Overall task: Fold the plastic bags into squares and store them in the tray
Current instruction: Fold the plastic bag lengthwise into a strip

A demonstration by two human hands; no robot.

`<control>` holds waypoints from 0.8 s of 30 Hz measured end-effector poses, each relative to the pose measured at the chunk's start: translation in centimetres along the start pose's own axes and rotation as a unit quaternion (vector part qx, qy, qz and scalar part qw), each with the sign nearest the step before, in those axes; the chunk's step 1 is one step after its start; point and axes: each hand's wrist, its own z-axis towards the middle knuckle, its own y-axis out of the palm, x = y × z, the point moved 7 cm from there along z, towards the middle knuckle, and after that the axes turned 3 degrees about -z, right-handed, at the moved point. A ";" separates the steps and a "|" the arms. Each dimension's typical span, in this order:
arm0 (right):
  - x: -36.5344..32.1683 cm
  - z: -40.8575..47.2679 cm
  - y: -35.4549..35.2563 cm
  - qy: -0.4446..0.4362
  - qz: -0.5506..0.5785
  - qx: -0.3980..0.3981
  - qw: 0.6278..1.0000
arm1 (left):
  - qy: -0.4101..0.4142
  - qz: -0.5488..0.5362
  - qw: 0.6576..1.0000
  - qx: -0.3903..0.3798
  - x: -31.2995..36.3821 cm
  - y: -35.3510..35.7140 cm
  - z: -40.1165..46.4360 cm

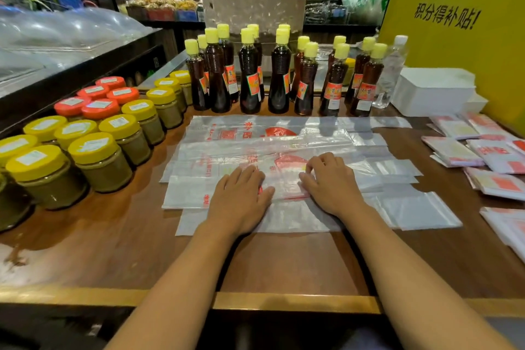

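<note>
Clear plastic bags with red print lie flat, overlapping; folded squares lie right of them.

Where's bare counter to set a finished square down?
Bare wood lies between the flat bags and the folded squares on the right, and along the near counter edge around the forearms. The left is crowded with jars, the back with bottles.
</note>
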 end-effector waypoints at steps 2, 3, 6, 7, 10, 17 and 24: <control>-0.8 -0.1 -0.2 0.023 -0.020 0.006 1.000 | -0.016 -0.021 0.999 0.035 0.4 -0.6 0.0; -1.8 -0.1 -0.3 0.008 -0.028 0.015 0.999 | -0.019 -0.024 0.999 0.035 0.7 -0.6 0.1; -5.3 -0.9 0.9 -0.097 -0.017 -0.018 0.995 | -0.013 -0.010 0.999 -0.029 1.0 0.6 0.5; -5.7 -1.1 1.8 -0.112 -0.025 -0.061 0.992 | -0.015 -0.001 0.999 -0.052 0.9 0.8 0.6; -4.6 -1.3 3.7 -0.074 -0.054 -0.173 0.981 | -0.030 0.016 0.994 -0.102 0.6 1.3 0.6; 1.6 -0.7 2.2 0.026 -0.077 -0.212 0.974 | -0.090 0.046 0.990 -0.101 -2.7 0.3 0.4; 5.0 -0.9 0.6 0.102 -0.066 -0.122 0.985 | -0.116 0.027 0.991 -0.052 -4.6 -0.7 -0.1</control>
